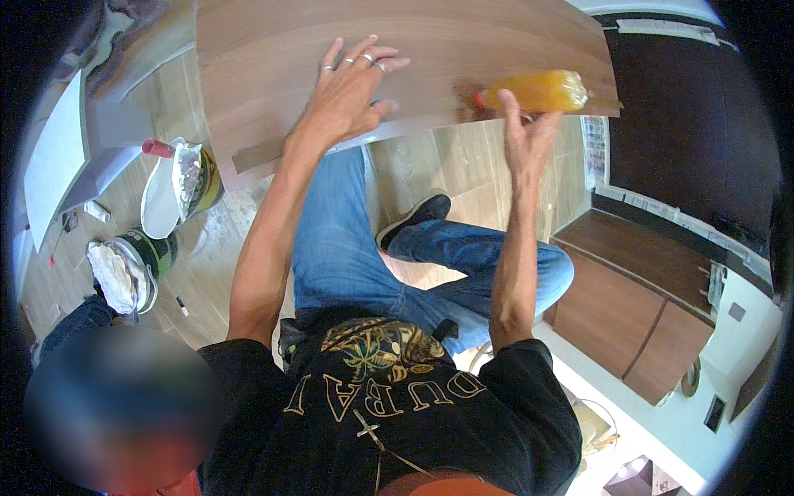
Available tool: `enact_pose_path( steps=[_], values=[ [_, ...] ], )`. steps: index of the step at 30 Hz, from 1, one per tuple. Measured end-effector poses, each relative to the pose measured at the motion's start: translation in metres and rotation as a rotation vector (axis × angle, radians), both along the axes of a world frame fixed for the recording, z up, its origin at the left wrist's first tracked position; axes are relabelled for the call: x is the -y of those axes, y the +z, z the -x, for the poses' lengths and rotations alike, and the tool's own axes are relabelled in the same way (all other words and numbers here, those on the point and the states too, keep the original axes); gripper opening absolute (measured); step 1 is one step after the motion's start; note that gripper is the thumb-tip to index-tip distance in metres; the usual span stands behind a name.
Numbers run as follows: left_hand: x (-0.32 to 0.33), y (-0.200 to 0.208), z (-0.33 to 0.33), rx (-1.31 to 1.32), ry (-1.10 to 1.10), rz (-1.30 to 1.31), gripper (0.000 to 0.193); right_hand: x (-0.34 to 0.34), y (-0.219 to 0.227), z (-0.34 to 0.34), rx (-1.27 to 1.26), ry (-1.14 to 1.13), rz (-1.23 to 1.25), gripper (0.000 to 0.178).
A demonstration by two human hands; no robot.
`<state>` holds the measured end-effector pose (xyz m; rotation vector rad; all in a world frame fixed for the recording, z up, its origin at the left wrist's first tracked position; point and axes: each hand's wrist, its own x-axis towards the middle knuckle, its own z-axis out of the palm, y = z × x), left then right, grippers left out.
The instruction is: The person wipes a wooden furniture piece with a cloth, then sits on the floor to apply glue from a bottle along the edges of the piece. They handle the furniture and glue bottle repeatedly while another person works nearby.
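A wood-look brown board (273, 50) lies in front of me, above my bent legs. My left hand (351, 91) rests on its surface near the near edge, fingers spread and holding nothing. My right hand (529, 136) grips a clear plastic bottle (542, 89) of yellow-orange liquid. The bottle is tipped on its side over the board's right part, its red cap (479, 100) pointing left. By the cap, a dark wet-looking patch (467, 89) marks the board. The fingers behind the bottle are partly hidden.
To the left, two buckets (211, 178) (164, 252) smeared with white stand on the plank floor (207, 256). Another person (78, 322) is at the lower left. A dark panel (686, 124) edged with taped paper and brown cabinet fronts (608, 310) stand at the right.
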<state>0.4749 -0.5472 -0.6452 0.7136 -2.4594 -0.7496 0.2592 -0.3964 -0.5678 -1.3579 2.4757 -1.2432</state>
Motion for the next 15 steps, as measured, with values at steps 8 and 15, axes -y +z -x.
enact_pose_path(
  steps=[8,15],
  values=[
    [0.004,-0.003,-0.004,0.012,-0.016,0.012,0.066,0.011,0.014,-0.028,0.129,-0.004,-0.003,0.050],
    [0.004,-0.003,-0.007,0.006,0.018,0.008,0.063,0.017,0.013,-0.062,0.029,0.059,-0.123,0.054]
  ],
)
